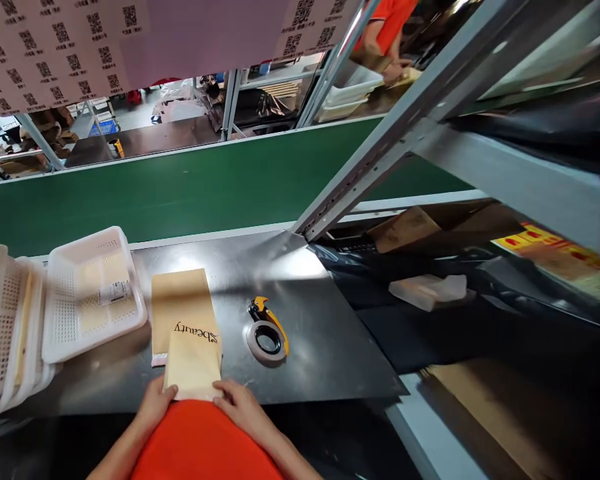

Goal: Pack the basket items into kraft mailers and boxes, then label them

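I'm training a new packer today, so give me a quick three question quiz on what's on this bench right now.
1. True or false: both hands touch the near end of the tan Beauty pouch.
2. Which item lies just right of the pouch? A) tape dispenser B) scissors C) marker
3. Fill in: the white perforated basket sits to the pouch's ____.

Key
1. True: left hand and right hand grip its near corners on the steel table.
2. A, the tape dispenser, yellow handled.
3. Left, in front of the green conveyor belt.
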`<state>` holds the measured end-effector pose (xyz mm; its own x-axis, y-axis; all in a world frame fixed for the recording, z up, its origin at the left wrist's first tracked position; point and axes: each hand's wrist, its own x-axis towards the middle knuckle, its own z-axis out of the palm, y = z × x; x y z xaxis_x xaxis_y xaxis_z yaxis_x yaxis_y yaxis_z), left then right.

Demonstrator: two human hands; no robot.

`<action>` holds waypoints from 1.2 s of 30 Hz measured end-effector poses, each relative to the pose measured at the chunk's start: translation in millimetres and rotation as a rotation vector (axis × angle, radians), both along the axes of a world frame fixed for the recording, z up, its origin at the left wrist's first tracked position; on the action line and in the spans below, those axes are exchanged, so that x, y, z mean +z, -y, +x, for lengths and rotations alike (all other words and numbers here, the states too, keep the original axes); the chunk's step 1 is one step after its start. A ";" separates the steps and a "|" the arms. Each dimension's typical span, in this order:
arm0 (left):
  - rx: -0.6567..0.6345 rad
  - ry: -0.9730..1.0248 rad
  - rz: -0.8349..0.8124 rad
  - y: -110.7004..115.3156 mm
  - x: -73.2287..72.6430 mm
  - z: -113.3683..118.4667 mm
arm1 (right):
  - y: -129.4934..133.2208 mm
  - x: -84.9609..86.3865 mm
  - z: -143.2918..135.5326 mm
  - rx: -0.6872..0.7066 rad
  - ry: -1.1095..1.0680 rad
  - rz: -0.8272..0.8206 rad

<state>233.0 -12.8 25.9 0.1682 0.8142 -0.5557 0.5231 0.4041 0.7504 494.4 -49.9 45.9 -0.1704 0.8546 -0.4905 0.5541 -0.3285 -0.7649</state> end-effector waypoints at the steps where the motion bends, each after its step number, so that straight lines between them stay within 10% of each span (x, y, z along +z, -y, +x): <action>1: 0.015 -0.048 0.032 3.0 9.7 -4.3 | 2.6 5.1 3.0 -0.008 -0.021 0.006; 9: -0.107 0.154 0.178 -32.7 118.3 -13.5 | -43.9 75.1 29.9 0.079 0.079 0.479; 13: -0.224 0.091 0.421 -48.9 146.1 -18.8 | -64.7 104.2 48.0 0.306 0.179 0.630; 17: -0.198 -0.038 0.771 -44.1 151.9 -8.7 | -63.8 120.0 26.0 0.296 0.120 0.718; 24: -0.416 0.120 0.597 -12.3 156.5 6.7 | -56.9 116.9 -48.5 0.355 -0.133 0.934; 36: -0.373 -0.053 0.756 20.4 145.9 -2.5 | -31.5 121.7 -54.2 0.314 -0.377 0.802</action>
<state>230.5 -33.2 171.8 0.4887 0.8665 0.1019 0.5645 -0.4031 0.7203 440.1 -18.4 167.6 -0.4777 0.8016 0.3595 0.1974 0.4966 -0.8452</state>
